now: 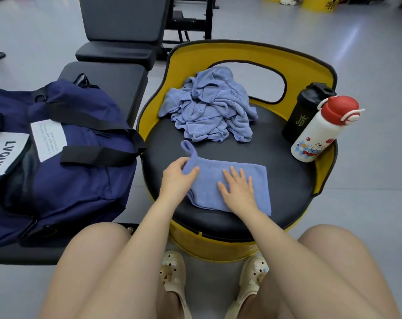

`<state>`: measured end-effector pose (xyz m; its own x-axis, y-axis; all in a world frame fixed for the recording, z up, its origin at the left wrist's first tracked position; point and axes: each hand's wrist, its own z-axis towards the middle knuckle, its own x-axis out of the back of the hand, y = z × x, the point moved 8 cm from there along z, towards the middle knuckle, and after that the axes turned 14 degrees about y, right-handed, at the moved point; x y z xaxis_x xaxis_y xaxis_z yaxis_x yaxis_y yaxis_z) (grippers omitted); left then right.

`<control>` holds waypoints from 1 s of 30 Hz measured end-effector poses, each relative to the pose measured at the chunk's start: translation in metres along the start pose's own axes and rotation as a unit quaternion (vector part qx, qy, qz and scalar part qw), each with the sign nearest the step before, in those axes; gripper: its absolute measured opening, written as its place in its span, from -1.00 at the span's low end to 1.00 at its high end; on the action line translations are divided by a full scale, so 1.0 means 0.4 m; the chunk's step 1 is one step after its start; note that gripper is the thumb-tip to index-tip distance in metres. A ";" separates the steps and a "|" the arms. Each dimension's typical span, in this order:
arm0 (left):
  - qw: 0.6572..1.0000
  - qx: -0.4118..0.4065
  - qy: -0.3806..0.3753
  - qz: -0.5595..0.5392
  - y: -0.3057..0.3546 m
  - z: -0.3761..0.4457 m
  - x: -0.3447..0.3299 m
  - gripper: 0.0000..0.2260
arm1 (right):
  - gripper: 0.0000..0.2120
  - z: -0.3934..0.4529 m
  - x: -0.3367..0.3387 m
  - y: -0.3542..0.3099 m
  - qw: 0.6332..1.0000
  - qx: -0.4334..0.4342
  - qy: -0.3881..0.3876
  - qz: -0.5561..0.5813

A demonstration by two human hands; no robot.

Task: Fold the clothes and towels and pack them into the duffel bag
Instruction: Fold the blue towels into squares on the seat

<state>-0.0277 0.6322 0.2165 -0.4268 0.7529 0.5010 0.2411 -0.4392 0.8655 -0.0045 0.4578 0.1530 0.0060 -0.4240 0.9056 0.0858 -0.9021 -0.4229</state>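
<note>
Lettering "LVQUE" marks the navy duffel bag (57,157) on the worktop at left, its smaller label illegible, while on the yellow stool (241,217) the left hand (178,178) pinches a folded blue towel (229,187), right hand (238,187) pressing flat, crumpled cloth (209,109) reading "…NESS" behind

A folded towel (227,187) lay on the stool (287,180), before a crumpled pile (206,109). Two bottles (319,130) stood right; the duffel bag (57,157) sat left.
</note>
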 end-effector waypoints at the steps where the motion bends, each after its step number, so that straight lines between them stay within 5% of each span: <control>1: 1.000 -0.019 -0.013 0.001 0.011 -0.012 -0.016 -0.79 | -0.59 0.008 0.024 -0.004 0.995 -0.032 0.040 0.086; 3: 0.998 -0.054 -0.036 0.010 0.031 -0.039 -0.047 -0.71 | -0.74 0.015 0.068 -0.010 0.953 -0.116 0.095 0.264; 6: 0.992 -0.104 -0.075 0.017 0.051 -0.077 -0.096 -0.74 | -0.65 0.024 0.076 -0.029 0.896 -0.196 0.037 0.396; 9: 0.984 -0.138 -0.106 0.048 0.050 -0.107 -0.138 -0.78 | -0.70 0.032 0.080 -0.019 0.906 -0.202 0.040 0.370; 14: 0.941 -0.252 -0.096 0.206 0.032 -0.131 -0.145 -0.50 | -0.82 0.023 0.092 0.037 0.912 -0.232 0.083 0.327; 19: 0.928 -0.249 -0.163 0.223 0.016 -0.159 -0.174 -0.39 | -0.84 0.006 0.169 0.078 0.919 -0.232 0.130 0.291; 30: 0.919 -0.261 -0.169 0.242 0.033 -0.186 -0.231 -0.32 | -0.78 -0.021 0.225 0.187 0.918 -0.260 0.181 0.237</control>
<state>-0.0499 0.5204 0.1812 -0.0630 0.4772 0.8765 -0.1579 -0.8720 0.4634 -0.0058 0.3516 0.2026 -0.4198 -0.6932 0.5858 -0.3287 -0.4855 -0.8101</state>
